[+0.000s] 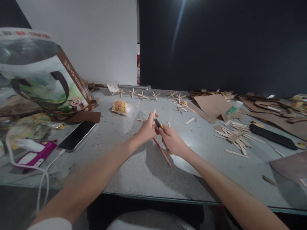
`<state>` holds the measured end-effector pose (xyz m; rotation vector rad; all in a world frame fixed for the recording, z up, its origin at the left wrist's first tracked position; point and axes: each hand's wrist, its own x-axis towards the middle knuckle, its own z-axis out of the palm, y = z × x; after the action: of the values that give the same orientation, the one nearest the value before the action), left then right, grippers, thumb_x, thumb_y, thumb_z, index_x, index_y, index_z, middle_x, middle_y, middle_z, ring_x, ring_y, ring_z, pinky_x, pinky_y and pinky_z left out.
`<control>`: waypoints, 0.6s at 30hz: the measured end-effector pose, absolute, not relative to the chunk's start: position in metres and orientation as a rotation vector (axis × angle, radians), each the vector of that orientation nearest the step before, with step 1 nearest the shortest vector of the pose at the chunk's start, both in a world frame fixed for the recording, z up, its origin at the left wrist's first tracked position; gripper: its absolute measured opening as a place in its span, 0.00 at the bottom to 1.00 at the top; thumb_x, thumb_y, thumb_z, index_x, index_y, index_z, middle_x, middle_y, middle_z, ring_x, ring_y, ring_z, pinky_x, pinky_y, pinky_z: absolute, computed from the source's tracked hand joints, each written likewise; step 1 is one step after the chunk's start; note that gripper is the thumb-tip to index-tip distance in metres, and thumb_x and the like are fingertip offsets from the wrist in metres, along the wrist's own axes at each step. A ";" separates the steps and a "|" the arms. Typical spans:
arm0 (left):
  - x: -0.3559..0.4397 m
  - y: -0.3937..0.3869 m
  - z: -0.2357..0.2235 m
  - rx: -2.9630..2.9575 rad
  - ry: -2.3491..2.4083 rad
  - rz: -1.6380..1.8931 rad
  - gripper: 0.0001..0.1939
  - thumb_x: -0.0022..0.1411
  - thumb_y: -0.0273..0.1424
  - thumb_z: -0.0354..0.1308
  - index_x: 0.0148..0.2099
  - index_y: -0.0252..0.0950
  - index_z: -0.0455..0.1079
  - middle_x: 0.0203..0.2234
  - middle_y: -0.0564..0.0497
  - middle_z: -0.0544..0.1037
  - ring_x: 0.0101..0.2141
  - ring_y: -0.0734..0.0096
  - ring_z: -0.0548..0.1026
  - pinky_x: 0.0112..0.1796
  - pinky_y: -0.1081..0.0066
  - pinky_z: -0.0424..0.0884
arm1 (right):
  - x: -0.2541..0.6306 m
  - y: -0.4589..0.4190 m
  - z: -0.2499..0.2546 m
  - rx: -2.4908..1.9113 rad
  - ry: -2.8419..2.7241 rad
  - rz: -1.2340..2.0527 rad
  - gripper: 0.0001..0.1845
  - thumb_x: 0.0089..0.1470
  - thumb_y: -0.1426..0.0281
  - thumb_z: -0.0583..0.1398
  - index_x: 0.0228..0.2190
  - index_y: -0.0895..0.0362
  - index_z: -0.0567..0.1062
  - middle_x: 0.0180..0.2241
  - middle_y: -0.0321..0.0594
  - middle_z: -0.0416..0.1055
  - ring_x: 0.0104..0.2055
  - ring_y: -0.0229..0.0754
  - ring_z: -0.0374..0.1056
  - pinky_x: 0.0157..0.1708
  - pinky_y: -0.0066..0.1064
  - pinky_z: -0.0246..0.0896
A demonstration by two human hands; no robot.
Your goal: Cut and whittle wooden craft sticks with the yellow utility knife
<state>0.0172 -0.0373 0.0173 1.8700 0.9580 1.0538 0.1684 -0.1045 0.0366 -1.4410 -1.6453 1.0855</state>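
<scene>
Above the tabletop [129,175], the left hand [148,127] pinches a wooden stick [154,113] upright; the right hand [173,139] grips a black-and-yellow tool [157,123] just beside it. Left, a cartoon-printed bag [40,75] has blurred, unreadable lettering; right, a white tube [234,108] bears an illegible green label.

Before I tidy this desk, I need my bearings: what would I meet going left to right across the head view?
Purple object, phone, yellow packet, left hand, right hand, loose pale stick, green-and-white tube, long black case.
</scene>
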 end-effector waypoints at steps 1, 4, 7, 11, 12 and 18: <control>0.018 -0.038 0.017 1.877 0.962 1.065 0.24 0.57 0.19 0.57 0.55 0.39 0.61 0.22 0.63 0.66 0.23 0.73 0.67 0.28 0.72 0.56 | 0.168 -0.105 0.037 -1.438 -1.653 1.077 0.12 0.72 0.63 0.53 0.33 0.50 0.65 0.17 0.26 0.56 0.18 0.37 0.54 0.20 0.26 0.50; 0.017 -0.038 0.017 1.952 1.001 1.046 0.25 0.57 0.18 0.56 0.56 0.39 0.62 0.21 0.63 0.65 0.23 0.72 0.66 0.28 0.72 0.56 | 0.168 -0.106 0.038 -1.432 -1.663 1.061 0.12 0.72 0.63 0.53 0.34 0.50 0.66 0.17 0.27 0.56 0.18 0.38 0.56 0.20 0.26 0.52; 0.012 -0.036 0.018 2.016 1.020 0.988 0.24 0.59 0.18 0.53 0.57 0.40 0.63 0.21 0.63 0.65 0.23 0.72 0.66 0.29 0.72 0.57 | 0.168 -0.106 0.038 -1.432 -1.653 1.061 0.12 0.72 0.63 0.52 0.34 0.50 0.66 0.18 0.28 0.58 0.20 0.39 0.58 0.22 0.26 0.55; 0.009 -0.035 0.018 2.050 0.984 0.962 0.24 0.61 0.18 0.52 0.57 0.41 0.64 0.21 0.62 0.66 0.23 0.72 0.67 0.28 0.72 0.57 | 0.169 -0.105 0.037 -1.409 -1.648 1.062 0.13 0.71 0.62 0.53 0.33 0.50 0.66 0.18 0.29 0.60 0.21 0.39 0.61 0.23 0.26 0.57; 0.010 -0.035 0.018 2.048 0.973 0.972 0.23 0.60 0.18 0.52 0.56 0.41 0.64 0.21 0.62 0.66 0.23 0.72 0.67 0.28 0.72 0.57 | 0.169 -0.105 0.036 -1.400 -1.650 1.061 0.13 0.71 0.62 0.54 0.33 0.50 0.66 0.19 0.29 0.61 0.22 0.39 0.61 0.24 0.26 0.57; 0.016 -0.038 0.017 1.958 0.974 1.090 0.24 0.57 0.19 0.56 0.55 0.39 0.62 0.24 0.61 0.67 0.24 0.73 0.66 0.28 0.72 0.57 | 0.168 -0.104 0.034 -1.375 -1.667 1.031 0.13 0.71 0.61 0.53 0.33 0.50 0.67 0.19 0.31 0.63 0.23 0.40 0.64 0.25 0.27 0.61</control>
<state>0.0163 -0.0377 0.0173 1.9583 0.9745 1.0902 0.1685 -0.1042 0.0338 -1.3750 -1.6673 1.0314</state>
